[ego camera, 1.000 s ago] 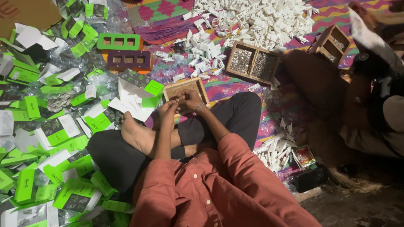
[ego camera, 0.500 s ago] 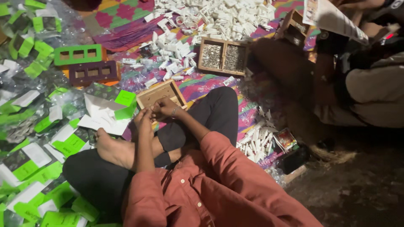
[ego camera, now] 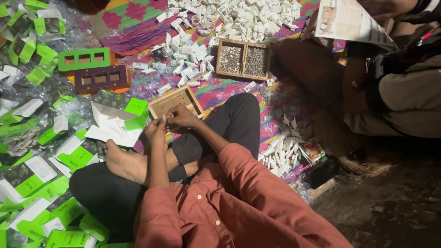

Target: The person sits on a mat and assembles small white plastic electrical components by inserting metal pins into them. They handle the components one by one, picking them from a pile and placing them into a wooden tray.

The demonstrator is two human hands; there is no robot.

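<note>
I sit cross-legged in a rust-red shirt and dark trousers. My left hand (ego camera: 155, 132) and my right hand (ego camera: 178, 117) meet fingertip to fingertip above my knee, fingers curled. Whatever lies between the fingertips is too small to make out. Both hands hover at the near edge of a small empty wooden tray (ego camera: 161, 106). A white and green folded carton (ego camera: 115, 123) lies just left of my left hand, by my bare foot (ego camera: 124, 163).
Green and white cartons (ego camera: 32, 179) cover the floor on the left. A green frame (ego camera: 83, 59) and a purple frame (ego camera: 94, 79) lie beyond. A two-compartment wooden box (ego camera: 242, 59) holds small metal parts; white plastic parts (ego camera: 239, 16) are heaped behind it. Another person's leg (ego camera: 321, 73) is on the right.
The view has swung right and down, so the cartons slid left and the seated person on the right shows more. My hands stay joined by the small wooden tray.
</note>
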